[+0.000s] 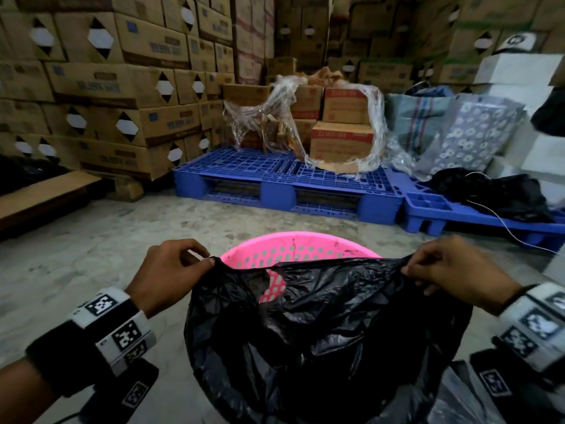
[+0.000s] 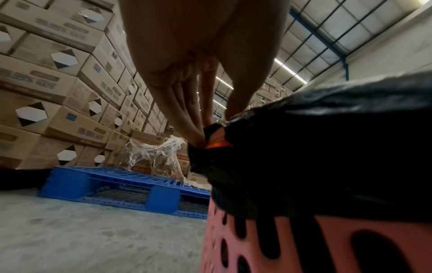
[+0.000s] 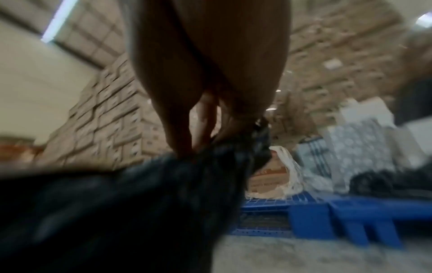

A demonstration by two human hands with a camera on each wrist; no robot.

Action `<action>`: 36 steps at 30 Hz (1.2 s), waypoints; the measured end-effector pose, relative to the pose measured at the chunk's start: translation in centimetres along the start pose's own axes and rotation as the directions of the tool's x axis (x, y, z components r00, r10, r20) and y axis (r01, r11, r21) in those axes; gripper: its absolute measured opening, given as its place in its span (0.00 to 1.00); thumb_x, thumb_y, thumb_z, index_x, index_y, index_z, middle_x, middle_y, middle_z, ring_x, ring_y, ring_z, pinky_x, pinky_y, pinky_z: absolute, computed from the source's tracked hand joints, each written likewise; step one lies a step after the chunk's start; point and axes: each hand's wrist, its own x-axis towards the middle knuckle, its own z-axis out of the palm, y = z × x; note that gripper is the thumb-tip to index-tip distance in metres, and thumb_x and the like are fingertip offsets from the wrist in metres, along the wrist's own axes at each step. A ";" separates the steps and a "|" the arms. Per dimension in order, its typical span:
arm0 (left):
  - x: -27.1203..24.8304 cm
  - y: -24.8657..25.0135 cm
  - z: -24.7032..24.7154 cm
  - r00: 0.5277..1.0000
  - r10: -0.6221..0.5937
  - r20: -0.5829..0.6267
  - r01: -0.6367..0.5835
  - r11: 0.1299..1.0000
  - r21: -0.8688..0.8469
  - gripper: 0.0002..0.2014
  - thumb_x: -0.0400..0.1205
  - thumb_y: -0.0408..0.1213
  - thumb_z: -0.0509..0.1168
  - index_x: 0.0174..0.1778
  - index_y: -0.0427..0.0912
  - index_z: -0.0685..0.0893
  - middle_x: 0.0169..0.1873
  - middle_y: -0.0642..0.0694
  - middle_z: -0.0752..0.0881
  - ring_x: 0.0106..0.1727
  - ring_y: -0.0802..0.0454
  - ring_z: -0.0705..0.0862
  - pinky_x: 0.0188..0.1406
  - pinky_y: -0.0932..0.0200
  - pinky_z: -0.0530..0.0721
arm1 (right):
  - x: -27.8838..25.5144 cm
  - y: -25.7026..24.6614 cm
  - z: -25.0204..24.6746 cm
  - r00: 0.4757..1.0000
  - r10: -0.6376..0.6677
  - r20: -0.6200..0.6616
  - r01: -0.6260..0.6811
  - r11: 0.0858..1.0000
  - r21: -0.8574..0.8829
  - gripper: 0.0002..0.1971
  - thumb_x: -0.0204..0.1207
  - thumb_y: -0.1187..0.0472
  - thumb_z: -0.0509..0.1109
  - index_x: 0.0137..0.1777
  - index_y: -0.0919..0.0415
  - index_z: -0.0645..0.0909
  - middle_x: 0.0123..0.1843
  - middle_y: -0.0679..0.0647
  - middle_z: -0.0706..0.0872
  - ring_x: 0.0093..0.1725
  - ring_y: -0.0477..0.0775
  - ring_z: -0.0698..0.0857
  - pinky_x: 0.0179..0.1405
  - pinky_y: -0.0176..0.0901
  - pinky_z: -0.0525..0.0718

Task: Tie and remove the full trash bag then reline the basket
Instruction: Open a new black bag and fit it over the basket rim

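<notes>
A pink perforated basket (image 1: 293, 244) stands on the floor in front of me, and its side wall (image 2: 304, 245) fills the lower right of the left wrist view. A black trash bag (image 1: 321, 325) is spread across the basket's mouth and hides most of it. My left hand (image 1: 171, 270) pinches the bag's left top corner (image 2: 210, 133) between thumb and fingers. My right hand (image 1: 452, 270) pinches the right top corner (image 3: 233, 147), the view blurred. The bag's upper edge is stretched between both hands, with a gap showing the pink wall behind.
Blue plastic pallets (image 1: 275, 185) lie just beyond the basket, carrying cartons in torn clear wrap (image 1: 345, 130). Stacked cardboard boxes (image 1: 107, 87) wall the left and back. Patterned bags (image 1: 470, 133) and dark bags (image 1: 501, 191) sit at right. Bare concrete floor (image 1: 91, 240) lies left of the basket.
</notes>
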 end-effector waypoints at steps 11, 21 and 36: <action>2.4 -0.5 1.9 0.953 -0.231 0.196 0.258 0.958 -0.123 0.03 0.72 0.32 0.69 0.34 0.44 0.86 0.27 0.42 0.88 0.28 0.49 0.82 0.29 0.59 0.77 | 0.7 1.1 0.9 0.919 0.294 0.264 -0.342 0.926 0.158 0.14 0.71 0.55 0.76 0.33 0.66 0.80 0.24 0.53 0.79 0.23 0.51 0.77 0.21 0.38 0.74; 0.9 0.8 -0.9 0.905 -0.345 0.251 0.362 0.932 -0.023 0.23 0.72 0.47 0.72 0.60 0.43 0.77 0.42 0.38 0.88 0.43 0.41 0.88 0.45 0.43 0.89 | 0.3 1.1 0.2 0.852 0.353 0.387 -0.474 0.834 0.283 0.06 0.72 0.66 0.74 0.41 0.69 0.80 0.23 0.57 0.76 0.16 0.52 0.77 0.17 0.41 0.82; 1.8 0.4 -0.8 0.938 -0.221 0.266 0.206 0.975 0.083 0.23 0.77 0.36 0.68 0.68 0.39 0.74 0.47 0.36 0.87 0.48 0.39 0.85 0.48 0.49 0.82 | -10.8 -3.5 3.6 0.732 0.092 0.675 -0.361 0.893 0.269 0.13 0.75 0.55 0.69 0.35 0.64 0.84 0.31 0.63 0.89 0.21 0.53 0.85 0.17 0.36 0.81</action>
